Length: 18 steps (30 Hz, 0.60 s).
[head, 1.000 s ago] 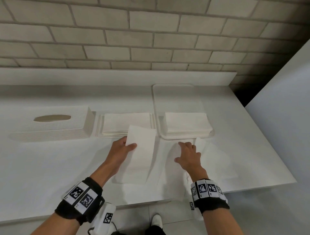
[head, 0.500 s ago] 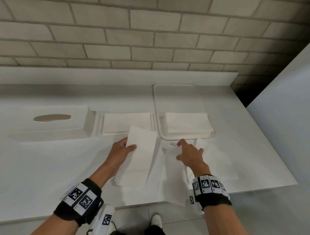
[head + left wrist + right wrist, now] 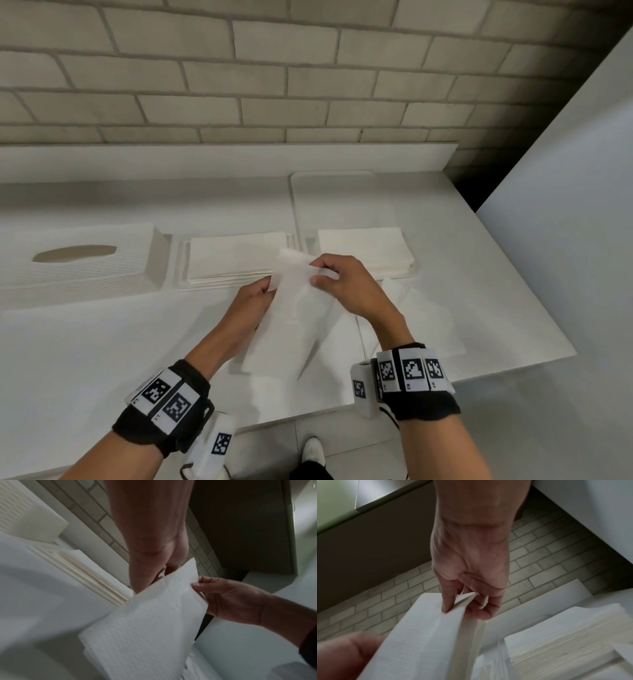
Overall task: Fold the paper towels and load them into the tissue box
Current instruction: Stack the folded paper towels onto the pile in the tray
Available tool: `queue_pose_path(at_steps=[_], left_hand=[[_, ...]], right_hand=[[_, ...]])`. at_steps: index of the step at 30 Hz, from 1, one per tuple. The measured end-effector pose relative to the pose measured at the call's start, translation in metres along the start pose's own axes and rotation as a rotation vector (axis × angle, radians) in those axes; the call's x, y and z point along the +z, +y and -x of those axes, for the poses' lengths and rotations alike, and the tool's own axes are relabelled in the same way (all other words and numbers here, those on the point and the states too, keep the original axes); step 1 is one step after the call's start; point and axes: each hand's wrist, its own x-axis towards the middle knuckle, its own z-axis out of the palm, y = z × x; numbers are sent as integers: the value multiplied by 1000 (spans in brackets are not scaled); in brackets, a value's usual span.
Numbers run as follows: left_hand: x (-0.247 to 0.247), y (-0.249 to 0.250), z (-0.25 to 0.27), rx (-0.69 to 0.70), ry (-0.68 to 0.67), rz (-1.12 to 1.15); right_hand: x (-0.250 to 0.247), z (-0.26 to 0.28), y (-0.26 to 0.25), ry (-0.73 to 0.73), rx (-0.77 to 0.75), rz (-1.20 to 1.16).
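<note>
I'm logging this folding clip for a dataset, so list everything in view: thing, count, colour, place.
held paper towel: one, white, lifted above the counter's near middle, pinched by both hands
loose paper towels: a few, exact count unclear, white, flat on the counter near its front edge, right of the held one
tissue box: one, white, oval slot up, far left
left stack of folded towels: one, white, right of the tissue box
tray: one, white, right of centre
right stack of towels: one, white, in the tray's near end
counter: one, white
brick wall: pale grey, behind
left hand: holds the towel's left edge
right hand: pinches its top edge
wristbands: two, black, with black-and-white markers
</note>
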Motion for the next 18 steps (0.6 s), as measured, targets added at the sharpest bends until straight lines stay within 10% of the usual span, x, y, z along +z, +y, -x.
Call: queue_pose_path(at_steps=[5, 10, 18], left_hand=[[1, 2, 4, -33, -156, 99], [-1, 0, 2, 101, -16, 42], [-14, -9, -3, 219, 65, 86]], right_hand=[[3, -4, 5, 92, -25, 16], [12, 0, 12, 272, 6, -144], [44, 7, 21, 70, 75, -643]])
